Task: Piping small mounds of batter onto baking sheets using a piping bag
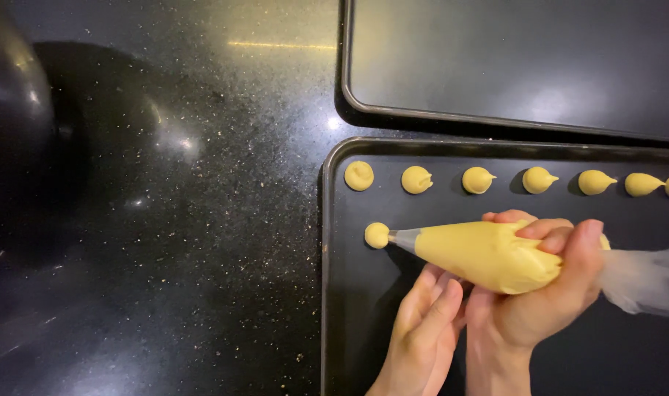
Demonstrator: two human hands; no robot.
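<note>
Black speckled counter carries a dark tray. On it, the piping bag points to nine o'clock at a yellow dollop. Right hand fingers wrap the bag; left hand fingers, pressed together, prop it from six o'clock. Seven dollops line twelve o'clock.

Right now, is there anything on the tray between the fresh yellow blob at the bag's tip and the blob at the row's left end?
No. In the head view, only bare dark tray separates fresh blob from leftmost row blob.
</note>
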